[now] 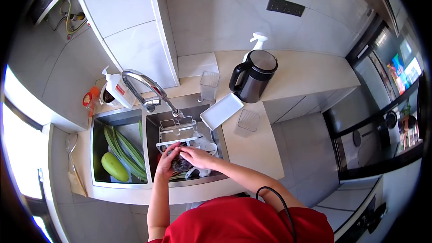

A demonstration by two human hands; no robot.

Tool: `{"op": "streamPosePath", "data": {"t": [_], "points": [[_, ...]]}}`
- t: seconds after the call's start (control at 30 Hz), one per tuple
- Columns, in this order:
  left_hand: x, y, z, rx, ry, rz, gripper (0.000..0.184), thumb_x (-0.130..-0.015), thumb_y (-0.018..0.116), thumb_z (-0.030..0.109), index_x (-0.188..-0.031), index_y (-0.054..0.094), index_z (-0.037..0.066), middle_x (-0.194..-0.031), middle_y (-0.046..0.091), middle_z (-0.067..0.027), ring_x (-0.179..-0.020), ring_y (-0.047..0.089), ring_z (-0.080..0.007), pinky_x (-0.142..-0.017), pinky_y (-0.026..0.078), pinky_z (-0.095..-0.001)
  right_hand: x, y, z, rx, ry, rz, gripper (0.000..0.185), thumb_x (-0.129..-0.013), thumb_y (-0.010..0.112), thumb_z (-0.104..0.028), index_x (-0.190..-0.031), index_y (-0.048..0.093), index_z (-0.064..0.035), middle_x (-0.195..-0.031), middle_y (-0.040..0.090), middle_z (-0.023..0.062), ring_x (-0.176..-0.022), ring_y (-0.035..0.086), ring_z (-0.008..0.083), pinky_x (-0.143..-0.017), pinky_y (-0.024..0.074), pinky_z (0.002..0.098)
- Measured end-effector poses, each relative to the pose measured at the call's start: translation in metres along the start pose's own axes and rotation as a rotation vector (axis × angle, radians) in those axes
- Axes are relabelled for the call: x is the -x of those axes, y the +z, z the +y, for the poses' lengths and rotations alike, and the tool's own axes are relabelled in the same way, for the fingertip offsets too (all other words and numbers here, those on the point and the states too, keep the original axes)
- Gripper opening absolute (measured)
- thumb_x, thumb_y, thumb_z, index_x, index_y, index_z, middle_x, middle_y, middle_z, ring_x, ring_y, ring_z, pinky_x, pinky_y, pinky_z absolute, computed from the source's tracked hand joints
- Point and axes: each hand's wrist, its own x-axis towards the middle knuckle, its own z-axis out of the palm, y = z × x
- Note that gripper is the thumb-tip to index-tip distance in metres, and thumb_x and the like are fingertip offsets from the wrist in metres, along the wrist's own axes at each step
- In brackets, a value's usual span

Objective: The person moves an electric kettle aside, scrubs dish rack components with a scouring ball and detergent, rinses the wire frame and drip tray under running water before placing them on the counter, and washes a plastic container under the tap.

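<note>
Both hands are together over the right sink basin (150, 128), fingertips meeting. My left hand (164, 164) is on the left with its fingers curled inward. From the right, my right hand (196, 157) reaches in, fingers bent against the left ones. Whatever lies between the fingers is hidden. Just below them shows a dark, shiny, mesh-like item (181, 164); I cannot tell whether it is held. Behind the hands a white wire rack (176, 130) stands in the basin. Beside my right hand are a white cup (211, 148) and a white spoon (191, 172).
The left basin holds a green oblong gourd (114, 167) and long green leaves (128, 150). A chrome faucet (144, 80) arches above. On the counter are a white tray (221, 111), clear containers (209, 85), a kettle (256, 76), a pump bottle (119, 91) and a strainer (76, 171).
</note>
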Motion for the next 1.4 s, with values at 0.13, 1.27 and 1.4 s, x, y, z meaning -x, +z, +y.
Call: {"op": "streamPosePath", "data": {"t": [0.13, 1.27, 1.4], "points": [[-0.008, -0.034, -0.056, -0.294, 0.065, 0.178, 0.046, -0.085, 0.067, 0.027, -0.122, 0.052, 0.004, -0.106, 0.062, -0.0083, -0.094, 0.061, -0.0202, -0.080, 0.051, -0.0320, 0.017, -0.044, 0.003, 0.193, -0.131, 0.118, 0.028, -0.086, 0.057, -0.021, -0.109, 0.061, -0.0044, -0.114, 0.057, 0.0152, -0.104, 0.057, 0.0300, -0.090, 0.0448, 0.0366], [0.180, 0.156, 0.127, -1.265, 0.697, -0.039, 0.040, -0.082, 0.055, 0.012, -0.120, 0.056, 0.000, -0.109, 0.064, -0.0142, -0.101, 0.061, -0.0228, -0.096, 0.040, -0.0385, 0.116, -0.148, -0.176, -0.056, -0.635, -0.111, 0.019, -0.084, 0.059, -0.010, -0.101, 0.063, -0.0025, -0.098, 0.065, 0.0110, -0.090, 0.060, 0.0257, -0.079, 0.0475, 0.0331], [0.078, 0.157, 0.067, -1.343, 0.571, 0.272, 0.036, -0.081, 0.057, 0.011, -0.115, 0.058, 0.002, -0.109, 0.064, -0.0132, -0.101, 0.060, -0.0231, -0.102, 0.033, -0.0434, 0.139, -0.157, -0.099, -0.204, -0.334, -0.387, 0.025, -0.086, 0.061, -0.021, -0.105, 0.064, -0.0042, -0.101, 0.065, 0.0115, -0.090, 0.060, 0.0221, -0.083, 0.0458, 0.0320]]}}
